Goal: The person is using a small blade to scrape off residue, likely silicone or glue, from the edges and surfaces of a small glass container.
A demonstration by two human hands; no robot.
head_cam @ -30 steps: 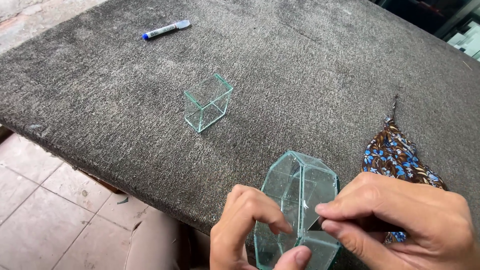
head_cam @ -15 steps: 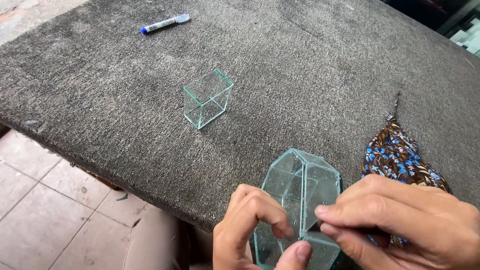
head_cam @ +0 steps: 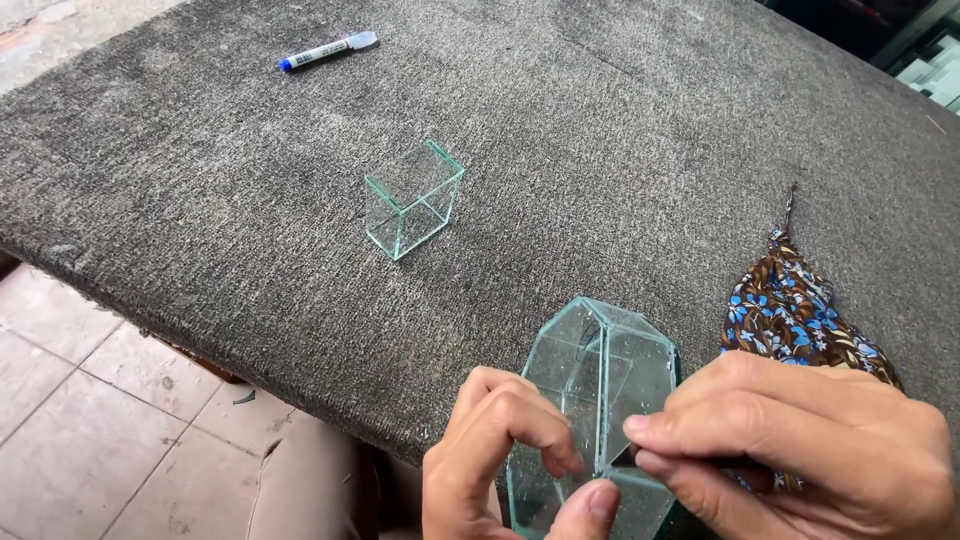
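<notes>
At the near edge of the view both hands work on a faceted glass box (head_cam: pixel 600 400), a pale green, many-sided piece that sits at the front edge of the bench (head_cam: pixel 620 150) and partly overhangs it. The left hand (head_cam: pixel 510 460) comes up from below on the box's left side: its fingers (head_cam: pixel 545 435) are curled and pressed against the front glass face, and the thumb tip lies against the lower panel, so the box sits pinched between thumb and fingers. The right hand (head_cam: pixel 800 450) closes in from the right, its fingers pressed together, thumb and forefinger tips meeting on a vertical seam of the box, pinching something small and dark there; what it is cannot be told. The box lies between the two hands, touching both, its upper facets rising free above the fingertips.

Just behind the right hand a brown cloth with blue flowers (head_cam: pixel 800 310) lies crumpled on the bench, near the box but apart from it. Below the bench edge, to the left, is a tiled floor (head_cam: pixel 90 400).

Farther back, near the middle of the grey carpet-like surface, a small square glass box (head_cam: pixel 412 198) stands alone, open-sided and well apart from the hands. Farthest off, near the far left edge, lies a white marker with a blue end (head_cam: pixel 325 50).
</notes>
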